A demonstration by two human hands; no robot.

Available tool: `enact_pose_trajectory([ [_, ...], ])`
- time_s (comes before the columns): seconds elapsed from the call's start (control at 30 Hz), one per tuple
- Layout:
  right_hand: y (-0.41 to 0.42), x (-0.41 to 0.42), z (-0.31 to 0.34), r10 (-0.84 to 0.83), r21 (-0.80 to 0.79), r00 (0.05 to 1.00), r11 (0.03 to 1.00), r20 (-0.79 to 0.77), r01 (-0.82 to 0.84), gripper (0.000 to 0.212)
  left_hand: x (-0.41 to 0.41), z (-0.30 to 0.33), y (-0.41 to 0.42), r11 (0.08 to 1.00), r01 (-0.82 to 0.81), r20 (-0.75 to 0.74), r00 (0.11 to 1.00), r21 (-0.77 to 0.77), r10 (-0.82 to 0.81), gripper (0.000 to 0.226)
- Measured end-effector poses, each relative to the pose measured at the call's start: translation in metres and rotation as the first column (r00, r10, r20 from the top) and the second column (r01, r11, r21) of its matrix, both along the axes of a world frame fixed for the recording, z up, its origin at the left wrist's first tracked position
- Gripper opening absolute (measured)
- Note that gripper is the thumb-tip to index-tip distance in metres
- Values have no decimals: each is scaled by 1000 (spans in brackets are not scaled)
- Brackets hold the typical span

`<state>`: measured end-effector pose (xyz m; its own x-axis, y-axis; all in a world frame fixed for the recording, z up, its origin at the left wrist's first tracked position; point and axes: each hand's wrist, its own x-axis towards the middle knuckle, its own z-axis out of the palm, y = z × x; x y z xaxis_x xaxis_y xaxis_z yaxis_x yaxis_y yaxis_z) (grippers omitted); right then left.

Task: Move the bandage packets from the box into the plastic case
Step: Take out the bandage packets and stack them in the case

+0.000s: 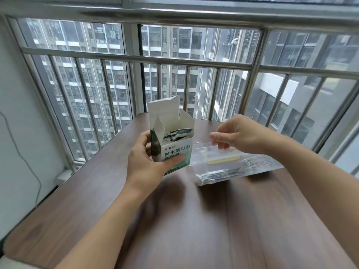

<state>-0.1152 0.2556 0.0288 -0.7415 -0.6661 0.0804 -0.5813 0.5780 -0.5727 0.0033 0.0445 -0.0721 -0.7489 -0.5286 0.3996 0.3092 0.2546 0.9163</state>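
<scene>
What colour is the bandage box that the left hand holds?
White and green, with dark printed characters on the box; the head view shows it.

We're at a brown wooden tabletop (194, 220) beside a barred window (174, 61), grey daylight, white wall (19, 123) left.

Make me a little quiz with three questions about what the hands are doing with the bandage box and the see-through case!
1. True or false: the box has its top flaps closed.
2. Which hand holds the box? A) left hand B) right hand C) neither
3. Fill in: the right hand's fingers pinch the raised edge of the clear plastic ____.

Key
1. False: the flaps stand open and bandage packets show inside.
2. A: the left hand grips it, thumb on the printed front, above the wooden table.
3. case: it lies on the table, right of the box.
</scene>
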Motion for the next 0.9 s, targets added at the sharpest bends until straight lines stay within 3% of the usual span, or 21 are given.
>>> enact_pose_trajectory([
  [0.33, 12, 10, 1, 23, 68, 999, 997, 24, -24, 34, 3, 6, 6, 1000, 7, 3, 1000, -7, -7, 74],
  [0.53, 26, 27, -6, 45, 30, 999, 999, 12, -45, 16, 8, 14, 15, 1000, 23, -5, 1000, -11, -23, 76],
  [0.67, 32, 37, -29, 53, -7, 983, 999, 174, -52, 11, 9, 16, 19, 999, 7, -7, 1000, -31, -7, 72],
  [0.8, 30, 51, -56, 19, -150, 993, 989, 113, -2, 13, 7, 14, 19, 999, -22, -5, 1000, -23, 22, 70],
  [0.9, 24, 61, -68, -60, -250, 998, 967, -37, 49, 16, 6, 9, 19, 999, -40, 2, 999, 3, 40, 71],
])
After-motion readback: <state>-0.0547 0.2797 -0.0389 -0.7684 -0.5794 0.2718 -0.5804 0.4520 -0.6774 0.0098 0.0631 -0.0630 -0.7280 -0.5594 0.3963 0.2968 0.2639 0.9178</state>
